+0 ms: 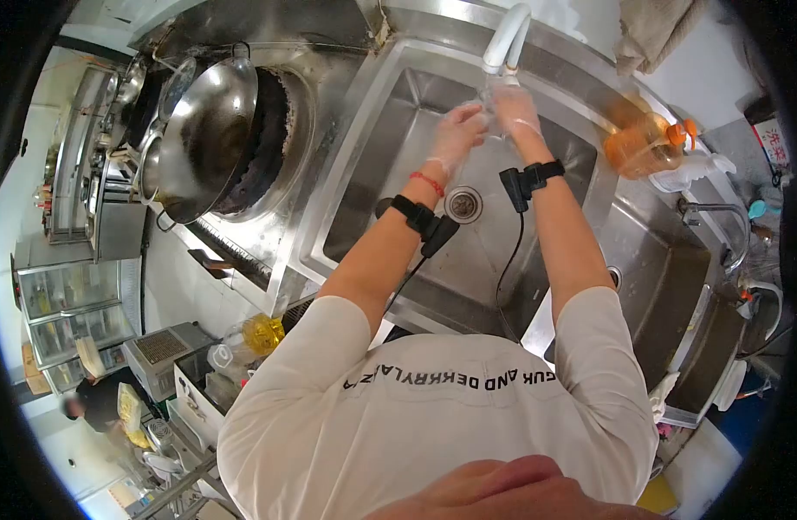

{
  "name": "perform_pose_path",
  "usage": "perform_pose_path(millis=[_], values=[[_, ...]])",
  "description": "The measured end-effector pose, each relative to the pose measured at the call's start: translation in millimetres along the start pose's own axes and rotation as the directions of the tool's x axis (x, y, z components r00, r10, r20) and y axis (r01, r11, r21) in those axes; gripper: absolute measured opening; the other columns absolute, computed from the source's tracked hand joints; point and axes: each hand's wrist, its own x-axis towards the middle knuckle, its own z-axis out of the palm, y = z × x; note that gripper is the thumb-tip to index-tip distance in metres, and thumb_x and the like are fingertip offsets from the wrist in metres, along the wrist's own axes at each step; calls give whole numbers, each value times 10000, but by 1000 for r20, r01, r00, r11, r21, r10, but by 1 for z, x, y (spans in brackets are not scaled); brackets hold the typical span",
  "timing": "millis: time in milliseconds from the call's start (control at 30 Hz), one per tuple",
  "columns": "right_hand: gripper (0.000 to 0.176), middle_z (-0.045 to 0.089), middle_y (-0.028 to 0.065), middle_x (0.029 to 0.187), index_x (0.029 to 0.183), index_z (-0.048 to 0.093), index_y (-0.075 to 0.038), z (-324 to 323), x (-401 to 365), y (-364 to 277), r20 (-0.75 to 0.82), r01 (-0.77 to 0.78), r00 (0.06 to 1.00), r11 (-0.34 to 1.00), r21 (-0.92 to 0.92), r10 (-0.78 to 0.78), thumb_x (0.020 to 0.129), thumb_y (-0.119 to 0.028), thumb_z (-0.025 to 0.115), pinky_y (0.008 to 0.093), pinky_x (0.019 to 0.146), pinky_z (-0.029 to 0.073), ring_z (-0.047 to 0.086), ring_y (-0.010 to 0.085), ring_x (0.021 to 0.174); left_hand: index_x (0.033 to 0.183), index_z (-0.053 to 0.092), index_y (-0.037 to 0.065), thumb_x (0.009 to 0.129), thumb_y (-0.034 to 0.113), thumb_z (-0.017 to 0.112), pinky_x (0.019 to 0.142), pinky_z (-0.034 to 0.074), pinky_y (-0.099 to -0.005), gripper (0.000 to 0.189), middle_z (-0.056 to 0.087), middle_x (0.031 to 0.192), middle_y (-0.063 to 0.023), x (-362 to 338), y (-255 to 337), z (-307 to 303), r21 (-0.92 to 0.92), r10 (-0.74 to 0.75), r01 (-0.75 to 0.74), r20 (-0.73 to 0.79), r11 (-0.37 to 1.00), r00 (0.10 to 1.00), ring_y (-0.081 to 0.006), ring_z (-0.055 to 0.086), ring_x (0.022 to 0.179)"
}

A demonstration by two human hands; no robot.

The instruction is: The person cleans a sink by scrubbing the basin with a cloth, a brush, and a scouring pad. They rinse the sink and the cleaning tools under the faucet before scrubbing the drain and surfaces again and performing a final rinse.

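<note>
Both of my hands are over the steel sink (346,208), in thin clear plastic gloves. My left hand (457,137) has its fingers curled in beside my right hand; what they hold, if anything, is hidden. Directly below the white faucet (505,39) is my right hand (513,109), close to the spout's end. Its fingertips are lost in shiny clear plastic or water, so their pose does not show. The sink drain (463,204) lies below the hands.
A large wok (210,130) tilts on the stove at left. An orange-capped bottle (645,146) stands on the right rim, beside a second sink (658,251). Cables hang from the black wrist straps. At far lower left there is another person (104,403).
</note>
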Motion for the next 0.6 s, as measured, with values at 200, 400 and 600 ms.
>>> perform_pose_path(millis=[200,400,600], values=[[634,648,206,1057,1182,543,-1,0,21,19,-112,-277,957,958,-76,268,794,-495,625,413,869,478,615,369,993,1255,497,-19,894,222,583,800,516,-295,442,599,1105,-104,-21,-4,-24,-46,-61,60,-14,997,998,-178,603,943],[657,592,223,1189,1177,539,16,9,47,27,82,-424,902,906,-16,423,756,-468,679,418,914,464,586,352,1093,1237,513,-20,894,221,585,784,521,-291,425,622,1048,-99,-43,-21,-51,-43,-136,133,-63,990,989,-173,612,916],[636,660,229,975,1145,535,60,26,53,52,63,-328,944,942,71,324,796,-459,648,402,835,484,655,330,921,1217,536,-8,887,226,596,767,532,-292,410,626,1033,-99,-47,-31,-71,-40,-156,152,-121,988,980,-176,622,903]])
